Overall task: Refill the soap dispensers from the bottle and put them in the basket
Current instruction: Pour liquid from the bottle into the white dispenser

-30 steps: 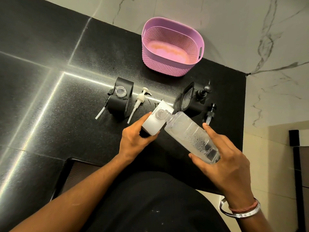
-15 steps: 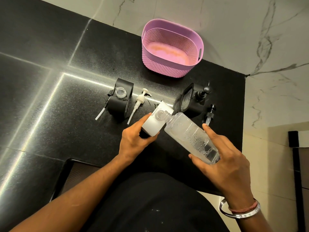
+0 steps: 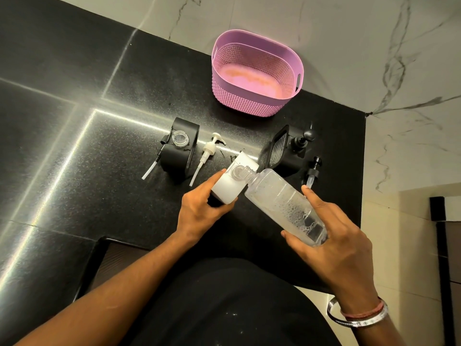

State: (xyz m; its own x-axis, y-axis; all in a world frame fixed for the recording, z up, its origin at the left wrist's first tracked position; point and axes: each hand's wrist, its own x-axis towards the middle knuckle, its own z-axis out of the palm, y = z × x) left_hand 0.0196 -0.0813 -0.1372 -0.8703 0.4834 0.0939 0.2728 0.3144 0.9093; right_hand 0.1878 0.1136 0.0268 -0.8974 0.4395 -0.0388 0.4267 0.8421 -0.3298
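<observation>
While the right hand (image 3: 341,245) wraps its grip around the lower body of the clear bottle (image 3: 284,203), thumb on the near side and forefinger stretched along the far side, the bottle lies tilted with its neck meeting the open mouth of the white dispenser (image 3: 234,182). Foamy liquid sits in the lower, held end of the bottle. The left hand (image 3: 202,208) clamps its grip on the white dispenser, thumb against its left face and fingers curled under its near end, holding it close to the counter's front edge. Just left of that dispenser a white pump (image 3: 208,156) lies flat on the counter (image 3: 99,171), its tube pointing toward the front edge. Beside the pump stands a black dispenser (image 3: 178,153) with its clear threaded mouth uncovered, and a second tube lies at its left. Behind the bottle, toward the counter's right edge, another black dispenser (image 3: 287,153) stands with a black pump fitted on top, and a loose black pump (image 3: 313,171) lies just beside it, near the right forefinger. Farther back, at the counter's rear edge against the marble wall, sits the pink basket (image 3: 252,101), with nothing visible inside but its stained floor. Two bangles (image 3: 359,318) circle the right wrist.
</observation>
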